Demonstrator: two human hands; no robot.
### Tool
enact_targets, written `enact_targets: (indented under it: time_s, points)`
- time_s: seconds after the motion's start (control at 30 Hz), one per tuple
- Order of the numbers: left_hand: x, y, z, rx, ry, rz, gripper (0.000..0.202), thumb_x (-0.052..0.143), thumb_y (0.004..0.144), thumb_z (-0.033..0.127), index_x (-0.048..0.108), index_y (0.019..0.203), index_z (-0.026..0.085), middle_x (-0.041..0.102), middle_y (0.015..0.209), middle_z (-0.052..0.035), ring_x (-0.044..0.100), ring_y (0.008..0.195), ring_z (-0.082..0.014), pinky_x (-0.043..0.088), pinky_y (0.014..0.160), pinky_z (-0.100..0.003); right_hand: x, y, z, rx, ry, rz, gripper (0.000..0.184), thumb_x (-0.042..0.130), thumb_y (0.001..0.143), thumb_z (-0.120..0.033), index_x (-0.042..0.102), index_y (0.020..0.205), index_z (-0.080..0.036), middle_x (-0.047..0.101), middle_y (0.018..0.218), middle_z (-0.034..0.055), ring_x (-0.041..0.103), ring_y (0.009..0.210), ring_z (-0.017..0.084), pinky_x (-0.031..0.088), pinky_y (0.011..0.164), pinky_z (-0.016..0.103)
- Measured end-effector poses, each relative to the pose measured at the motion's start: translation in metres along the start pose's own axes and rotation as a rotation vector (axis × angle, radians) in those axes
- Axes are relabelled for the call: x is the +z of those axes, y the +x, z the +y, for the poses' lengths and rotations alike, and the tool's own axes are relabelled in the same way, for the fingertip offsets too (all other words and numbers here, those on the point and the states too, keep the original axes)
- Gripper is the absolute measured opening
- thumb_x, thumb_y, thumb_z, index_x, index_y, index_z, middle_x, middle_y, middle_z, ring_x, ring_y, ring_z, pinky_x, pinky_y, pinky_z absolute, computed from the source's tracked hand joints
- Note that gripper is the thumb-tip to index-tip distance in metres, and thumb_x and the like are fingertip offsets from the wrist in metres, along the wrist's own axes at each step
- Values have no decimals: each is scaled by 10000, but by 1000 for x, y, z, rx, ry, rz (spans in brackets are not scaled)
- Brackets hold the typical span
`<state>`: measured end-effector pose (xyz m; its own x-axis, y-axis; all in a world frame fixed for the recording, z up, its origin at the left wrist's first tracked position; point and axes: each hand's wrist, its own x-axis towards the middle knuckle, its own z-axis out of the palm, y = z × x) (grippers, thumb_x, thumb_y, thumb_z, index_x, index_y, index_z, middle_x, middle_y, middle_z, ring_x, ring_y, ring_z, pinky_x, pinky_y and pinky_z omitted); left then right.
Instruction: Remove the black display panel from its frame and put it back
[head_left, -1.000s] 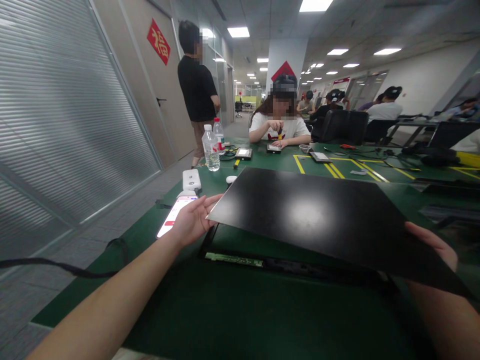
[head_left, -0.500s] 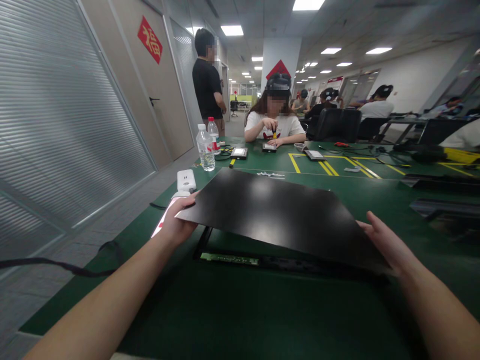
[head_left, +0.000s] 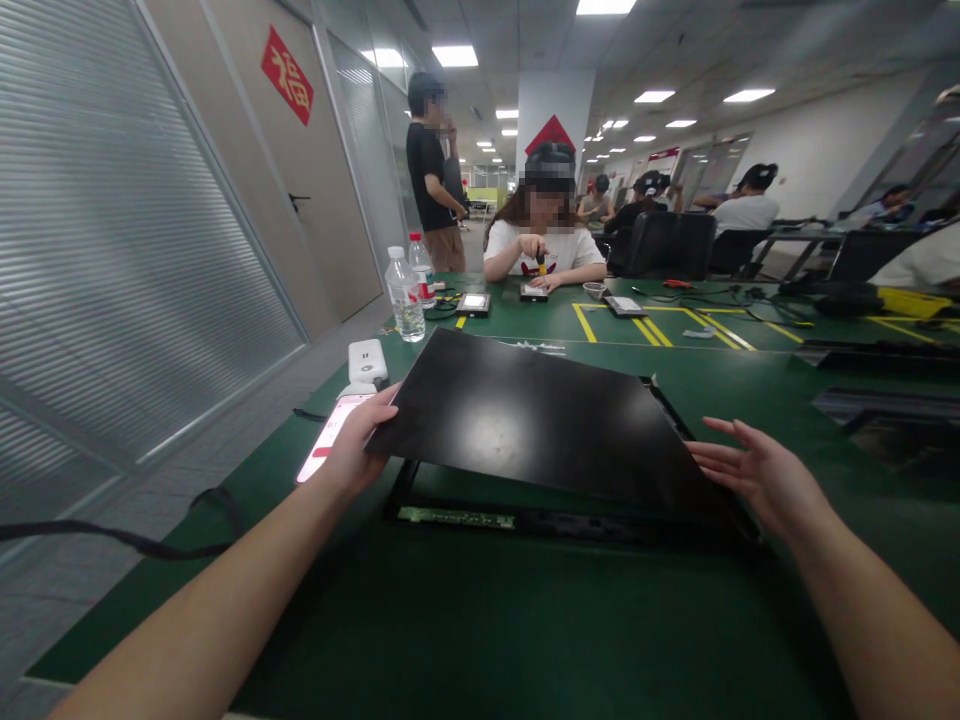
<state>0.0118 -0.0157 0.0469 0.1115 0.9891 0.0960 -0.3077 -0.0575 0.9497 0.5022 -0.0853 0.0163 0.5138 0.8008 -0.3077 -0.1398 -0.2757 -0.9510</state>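
Note:
A thin glossy black panel (head_left: 517,415) is held tilted above a black rectangular frame (head_left: 585,528) lying on the green table. My left hand (head_left: 358,440) grips the panel's left edge, thumb on top and the other fingers hidden beneath. At the right edge, my right hand (head_left: 757,475) is open, fingers stretched out, with the fingertips at or against the panel's side; contact is hard to make out. A green circuit strip (head_left: 456,517) shows along the frame's near side. The panel's left end is raised higher than its right, and it covers most of the frame.
A lit phone (head_left: 330,440) and a white device (head_left: 367,362) lie beyond my left hand. Two water bottles (head_left: 406,300) stand further back. Across the table (head_left: 480,620) a person works on a hard drive (head_left: 534,291) with a screwdriver. Dark panels (head_left: 885,410) lie at the right.
The panel has shifted slightly left and lowered on its right, uncovering the frame's right side. My right hand's fingers have spread into view. The standing person has raised a hand.

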Motion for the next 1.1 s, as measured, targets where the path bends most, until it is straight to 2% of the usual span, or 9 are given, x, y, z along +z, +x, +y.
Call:
enact_targets:
  time_s: [0.13,0.27,0.4,0.53,0.63,0.83,1.1]
  points:
    - [-1,-1,-9,-8,52,-33,700,793,697,302,785,1369,105,860,1134,-132,789,1040,-365,612,799,-362,-3,4,4,-99,-142,29,550,613,906,-576,680,1350,-259,846,980,151,812,941,311,631,803,448]
    - [-2,0,-14,-41,87,-41,648,789,719,311,804,1337,116,859,1145,-121,785,1058,-360,603,778,-344,-6,9,8,-162,-206,49,590,647,854,-640,698,1321,-283,842,957,127,792,924,307,590,730,412]
    - [-4,2,-19,-81,87,-36,631,793,711,294,812,1320,128,863,1136,-116,787,1046,-357,579,725,-315,-4,7,8,-208,-265,90,629,660,808,-662,726,1290,-263,842,953,125,730,815,266,483,620,343]
    - [-4,1,-22,-100,105,-41,673,798,734,303,780,1383,126,864,1133,-127,787,1042,-359,586,757,-329,0,5,8,-210,-256,115,662,692,737,-658,738,1249,-241,834,918,112,648,725,226,402,564,311]
    - [-3,0,-21,-109,102,-53,686,795,728,295,771,1394,133,865,1109,-126,789,1019,-354,588,751,-332,0,7,10,-223,-269,105,674,703,709,-673,742,1218,-233,830,923,110,636,725,219,403,568,313]
    - [-1,-1,-19,-132,114,-43,542,784,716,275,826,1246,168,864,1061,-87,791,972,-314,557,682,-291,-3,14,18,-283,-336,128,652,678,761,-686,756,1220,-231,832,941,116,652,717,213,416,569,312]
    - [4,-2,-18,-166,184,-11,558,769,699,249,825,1248,164,866,977,-78,803,927,-329,588,705,-335,-11,23,24,-356,-501,177,613,646,801,-672,772,1213,-236,838,939,102,688,740,233,470,635,350]
